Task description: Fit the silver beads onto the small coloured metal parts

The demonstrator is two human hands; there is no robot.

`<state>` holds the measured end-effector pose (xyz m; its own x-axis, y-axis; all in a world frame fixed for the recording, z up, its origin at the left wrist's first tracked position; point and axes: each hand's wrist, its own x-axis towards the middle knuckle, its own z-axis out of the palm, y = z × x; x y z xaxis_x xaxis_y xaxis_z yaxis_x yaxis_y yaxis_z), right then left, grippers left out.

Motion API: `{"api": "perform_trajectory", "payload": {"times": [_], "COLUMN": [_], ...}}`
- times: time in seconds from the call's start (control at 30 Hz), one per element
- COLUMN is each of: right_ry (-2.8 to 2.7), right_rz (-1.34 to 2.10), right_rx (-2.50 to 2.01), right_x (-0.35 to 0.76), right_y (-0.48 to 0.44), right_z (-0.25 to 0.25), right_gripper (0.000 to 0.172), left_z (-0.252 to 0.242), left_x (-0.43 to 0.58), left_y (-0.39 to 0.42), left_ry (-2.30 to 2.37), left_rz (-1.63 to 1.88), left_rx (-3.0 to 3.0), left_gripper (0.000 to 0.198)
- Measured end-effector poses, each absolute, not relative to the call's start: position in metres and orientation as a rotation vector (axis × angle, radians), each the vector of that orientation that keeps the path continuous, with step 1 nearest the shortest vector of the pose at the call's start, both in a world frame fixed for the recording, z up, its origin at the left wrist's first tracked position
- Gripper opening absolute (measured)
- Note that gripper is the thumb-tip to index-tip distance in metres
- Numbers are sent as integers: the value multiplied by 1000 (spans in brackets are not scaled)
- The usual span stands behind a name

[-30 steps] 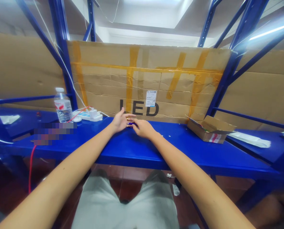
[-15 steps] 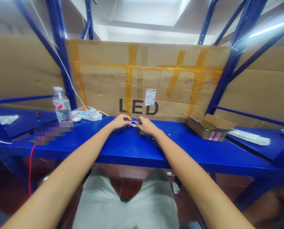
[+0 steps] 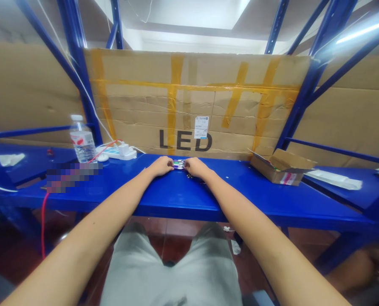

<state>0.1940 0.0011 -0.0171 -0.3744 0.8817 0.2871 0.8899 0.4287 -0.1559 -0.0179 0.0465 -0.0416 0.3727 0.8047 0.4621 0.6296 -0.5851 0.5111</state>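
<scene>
A bundle of several short, slim sticks (image 3: 178, 164), purple, green and white with shiny parts, lies side by side at the back of the blue table. They are too small to tell their exact kind. My left hand (image 3: 162, 165) has its fingers closed on their left ends. Closed on the right ends is my right hand (image 3: 196, 167), thumb and fingers pinched together. Some small dark and brassy pieces (image 3: 189, 176) lie beside my right hand, partly hidden by it.
A taped cardboard sheet (image 3: 138, 110) stands behind the blue table (image 3: 176, 195). To the left are a water bottle (image 3: 82, 140), a white power strip (image 3: 125, 153) and a red cable (image 3: 43, 229). An opened cardboard box (image 3: 281, 170) sits at the right, near a white packet (image 3: 334, 179).
My hands have drawn slightly apart along the sticks, and more of the sticks shows between them, lined up side by side. My right hand now covers more of the small brassy pieces.
</scene>
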Motion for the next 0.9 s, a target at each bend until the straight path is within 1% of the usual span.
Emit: {"api": "perform_trajectory", "payload": {"times": [0.07,0.13,0.23,0.3,0.37,0.43,0.5,0.6,0.67,0.83,0.9], "right_ry": [-2388,-2373,-2216,-2092,-2018,-1970,-1924,-1896,-1900,-1927,-1946], "right_rz": [-104,-224,-381,-364,-259,-146,-71,-19,1,40,60], "right_rx": [-1564,-1598,-1649,-1674,-1677,-1674,-1681,-1680,-1677,-1669,-1651], "right_x": [194,194,198,204,213,222,229,232,231,226,226], "right_y": [0,-1,-2,-2,0,3,5,6,4,3,5], "right_z": [-17,-15,-10,-7,-5,-5,-5,-5,-5,-5,-6], "right_gripper": [16,19,28,30,29,29,29,28,28,27,26], "left_z": [-41,-38,-28,-21,-15,-11,-9,-8,-10,-16,-19], "left_x": [-16,-17,-31,-48,-67,-82,-91,-93,-91,-78,-66], "left_y": [46,46,46,48,50,52,52,47,45,47,47], "left_ry": [1257,1298,1621,1928,2039,1952,1905,1903,1886,1560,1563], "left_rz": [1057,1081,1100,1077,1095,1074,947,731,647,767,756], "left_rx": [2362,2362,2338,2180,1946,1798,1698,1652,1644,1631,1697], "left_gripper": [10,11,14,21,30,37,40,38,36,27,25]}}
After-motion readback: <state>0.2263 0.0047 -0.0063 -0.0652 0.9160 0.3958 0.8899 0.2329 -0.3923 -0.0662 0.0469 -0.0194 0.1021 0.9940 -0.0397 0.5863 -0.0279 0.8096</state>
